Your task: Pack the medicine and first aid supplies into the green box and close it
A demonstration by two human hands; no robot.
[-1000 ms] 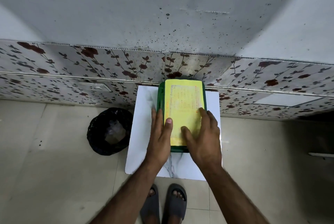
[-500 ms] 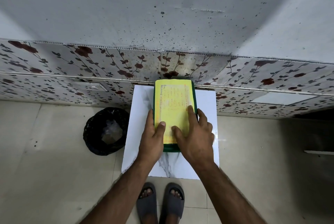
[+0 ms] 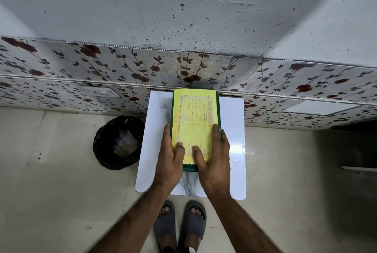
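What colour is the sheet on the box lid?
Yellow sheet, best in the head view.

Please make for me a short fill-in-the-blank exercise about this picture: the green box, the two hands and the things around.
1. Both hands, left hand and right hand, press on the ____ sheet covering the green box.
2. The box stands on a white ____-patterned board.
3. On the floor to the left of the board sits a ____ bin.
4. The person wears grey ____.

Missing words: yellow; marble; black; slippers
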